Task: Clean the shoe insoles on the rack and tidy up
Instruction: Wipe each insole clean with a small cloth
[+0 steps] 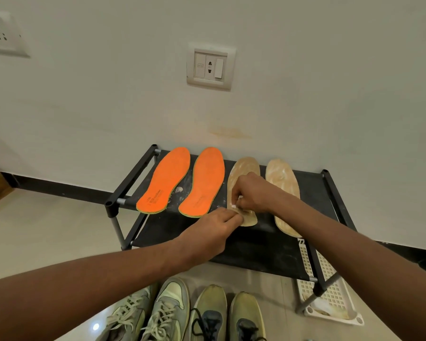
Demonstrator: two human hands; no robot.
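1. Black shoe rack (pixel 256 247), centre of the frame, standing against a pale wall (pixel 108 107).
2. Two orange insoles (pixel 167 180) lying side by side on the rack's left half, heels toward the viewer.
3. Two tan insoles on the right half: the left tan insole (pixel 244 168) and the right tan insole (pixel 284 185).
4. Left hand (pixel 214 230) pinching the heel end of the left tan insole.
5. Right hand (pixel 251 193) over the same insole, fingers curled round a small white object (pixel 233 206).
6. Four shoes (pixel 194 316) on the floor, bottom centre.
7. White perforated tray (pixel 330 291) beneath the rack, lower right.
8. Wall socket (pixel 210 66), upper centre.
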